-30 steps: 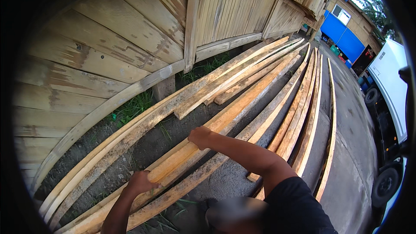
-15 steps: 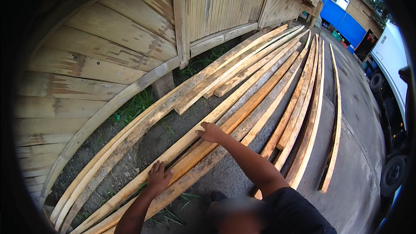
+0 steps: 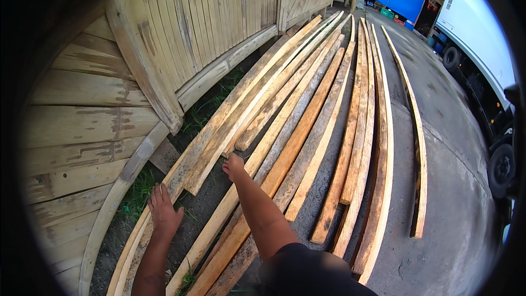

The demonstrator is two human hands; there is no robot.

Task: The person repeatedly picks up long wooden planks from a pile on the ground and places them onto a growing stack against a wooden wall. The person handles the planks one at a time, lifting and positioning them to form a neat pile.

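Backdrop: bamboo wall [image 3: 219,22] at ten o'clock, white truck [image 3: 476,38] at two.
Planks [image 3: 385,159]: fanned over grey ground [image 3: 446,186], seven o'clock to one.
Left hand [image 3: 164,211]: eight o'clock, spread wide over the wall-side planks [image 3: 205,148]!
Right hand [image 3: 234,167]: seven o'clock, curled at a plank end [image 3: 233,143]; pinching it? Can't tell.

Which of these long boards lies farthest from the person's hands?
The rightmost board, on the truck side: a strip of grey pavement sets it apart, while the others lie closer together, toward the bamboo wall.
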